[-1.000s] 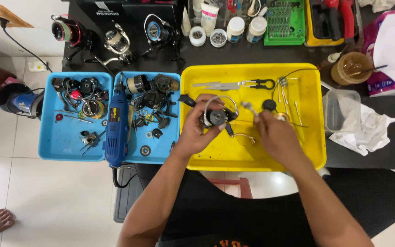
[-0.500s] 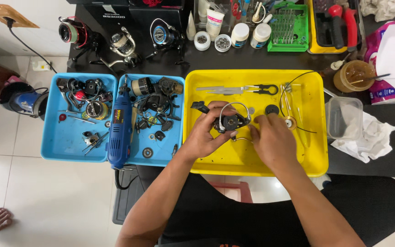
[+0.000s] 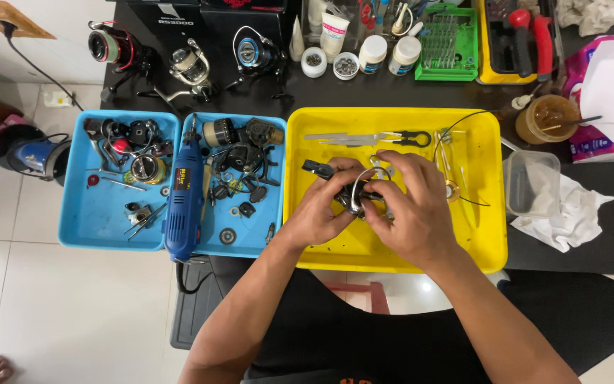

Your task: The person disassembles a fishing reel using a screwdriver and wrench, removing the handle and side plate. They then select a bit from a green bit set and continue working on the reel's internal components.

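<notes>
Black metal fishing reel body over the yellow tray | left hand clamped on it from below, right hand pinching its top | looks stiff, compact, likely greasy-slick; grip the solid frame, not the thin wire bail | scissors lie behind

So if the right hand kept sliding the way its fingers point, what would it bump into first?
The right hand points up and left, so it would first meet the dark fishing reel part it already touches, which the left hand also grips, over the yellow tray. Height is hard to judge from above.
</notes>
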